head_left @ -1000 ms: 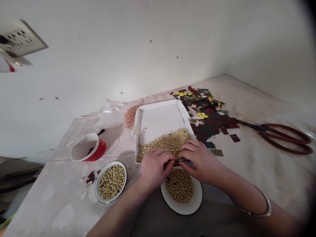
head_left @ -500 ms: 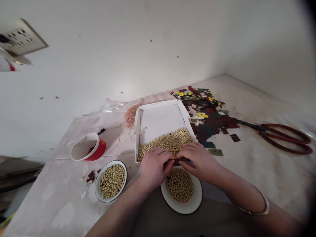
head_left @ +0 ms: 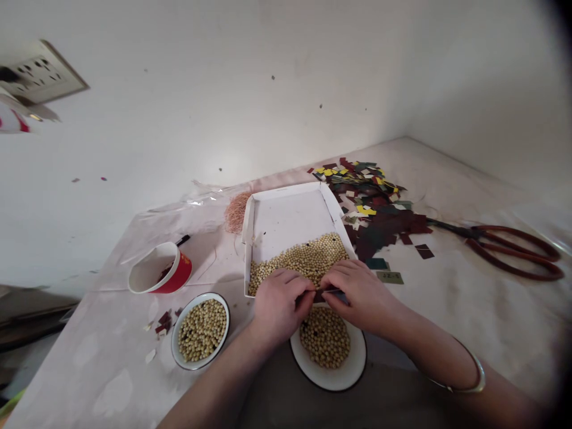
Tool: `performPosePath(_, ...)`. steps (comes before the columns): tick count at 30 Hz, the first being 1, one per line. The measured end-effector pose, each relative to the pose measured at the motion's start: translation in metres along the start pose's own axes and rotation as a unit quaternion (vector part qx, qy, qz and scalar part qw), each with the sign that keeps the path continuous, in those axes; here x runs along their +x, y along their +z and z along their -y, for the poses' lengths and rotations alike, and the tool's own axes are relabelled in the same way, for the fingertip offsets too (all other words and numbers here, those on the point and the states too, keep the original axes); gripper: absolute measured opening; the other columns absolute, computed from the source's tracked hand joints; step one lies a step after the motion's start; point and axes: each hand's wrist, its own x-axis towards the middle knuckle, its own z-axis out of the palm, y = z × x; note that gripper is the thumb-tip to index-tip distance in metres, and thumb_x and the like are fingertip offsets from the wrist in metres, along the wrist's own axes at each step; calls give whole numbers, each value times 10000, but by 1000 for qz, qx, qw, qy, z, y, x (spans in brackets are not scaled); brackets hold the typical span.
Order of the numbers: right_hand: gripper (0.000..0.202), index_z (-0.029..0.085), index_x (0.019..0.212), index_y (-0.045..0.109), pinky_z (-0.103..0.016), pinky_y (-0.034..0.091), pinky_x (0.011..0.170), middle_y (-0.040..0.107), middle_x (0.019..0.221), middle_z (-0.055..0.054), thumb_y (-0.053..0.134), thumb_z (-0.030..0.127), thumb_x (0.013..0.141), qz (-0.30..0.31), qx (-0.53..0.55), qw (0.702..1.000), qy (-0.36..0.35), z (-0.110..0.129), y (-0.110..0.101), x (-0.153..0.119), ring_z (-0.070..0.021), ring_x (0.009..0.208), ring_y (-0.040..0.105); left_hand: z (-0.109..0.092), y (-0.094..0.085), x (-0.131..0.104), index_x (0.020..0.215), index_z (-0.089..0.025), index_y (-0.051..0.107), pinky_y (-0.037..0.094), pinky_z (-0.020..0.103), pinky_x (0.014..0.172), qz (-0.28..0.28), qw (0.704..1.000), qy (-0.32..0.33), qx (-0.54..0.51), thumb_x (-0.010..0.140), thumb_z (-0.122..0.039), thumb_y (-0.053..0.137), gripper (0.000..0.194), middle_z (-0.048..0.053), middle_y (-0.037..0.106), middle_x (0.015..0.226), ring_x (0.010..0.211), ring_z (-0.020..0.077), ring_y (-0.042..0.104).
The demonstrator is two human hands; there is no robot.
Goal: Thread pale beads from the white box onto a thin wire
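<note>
My left hand (head_left: 282, 301) is closed in a pinch above the near edge of a white cardboard tray (head_left: 286, 214). Facing it, my right hand (head_left: 357, 292) is also pinched. Between the fingertips of both hands is a small dark red piece (head_left: 319, 296), partly hidden by them. Pale yellow beads or beans (head_left: 299, 256) cover the near part of the tray, a few dark ones among them. Just below my hands stands a white dish (head_left: 351, 370) with more of the same, and a dark-rimmed bowl (head_left: 175, 342) of them sits left of my left forearm.
A red and white paper cup (head_left: 183, 274) stands at left, near a black pen (head_left: 182, 240). Copper-coloured wire (head_left: 236, 213) lies against the tray. To the right are coloured scraps (head_left: 384, 229), large scissors (head_left: 476, 232) and a tag (head_left: 389, 277). The wall rises behind.
The view has shifted very slightly. Both hands keep their pinch on the dark red piece in the same place.
</note>
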Motion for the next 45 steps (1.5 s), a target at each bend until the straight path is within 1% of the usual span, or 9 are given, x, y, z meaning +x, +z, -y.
performPosePath(4,51,207,788,578,-344,350,773,616,786,-6,588,166,758,4,23,1000,-6,-1,1,1,-178,806,533,-1,-1,0,770,-208,599,394,289,665,4,1000,-5,3,819,-186,554,70,-5,641,761,724,148,549)
performPosePath(11,102,211,805,593,-341,341,779,624,798,6,601,131,743,1,43,999,12,2,0,2,-175,821,529,-1,-1,0,794,-215,606,401,288,700,5,1000,-20,-12,816,-187,562,56,-7,644,781,757,150,559)
performPosePath(18,94,204,774,581,-334,322,782,609,797,12,599,121,734,-5,48,999,23,5,1,1,-168,829,510,-1,1,-1,761,-212,608,376,289,661,1,1000,-28,-3,799,-172,576,64,-2,627,739,724,153,544)
performPosePath(21,88,212,819,600,-338,315,783,602,819,6,626,184,740,0,37,999,20,6,2,1,-177,845,500,0,2,-2,756,-209,607,366,285,660,-4,999,-33,0,793,-170,585,58,-3,624,742,730,151,538)
performPosePath(25,142,245,838,631,-352,299,783,584,843,-4,655,356,752,13,4,1000,11,8,3,3,-208,893,480,0,4,-3,747,-215,607,342,279,653,-9,999,-44,5,784,-158,596,69,-13,622,738,735,146,533)
performPosePath(28,131,240,794,626,-341,292,755,573,839,-3,646,365,762,9,2,1000,20,7,6,3,-206,888,473,1,6,-4,736,-216,600,331,274,654,-20,999,-42,4,777,-130,590,96,-20,615,716,728,142,532)
performPosePath(33,151,212,759,589,-334,286,746,571,839,-7,665,340,736,-4,0,1000,21,4,11,3,-202,875,471,6,10,-5,713,-208,585,322,262,635,-48,999,-19,7,733,-98,599,113,-20,613,700,706,139,537)
performPosePath(39,158,198,755,557,-320,288,741,583,821,1,681,275,695,-14,13,1000,15,4,14,4,-187,844,484,14,14,-3,695,-201,561,313,245,586,-81,996,32,17,671,-60,563,143,-19,601,660,646,130,528)
performPosePath(45,153,197,751,573,-312,302,750,611,793,11,685,211,647,-18,22,1000,13,-3,21,9,-173,809,517,24,20,-2,685,-201,549,309,227,552,-109,991,77,27,601,-31,537,190,-31,592,621,596,112,519)
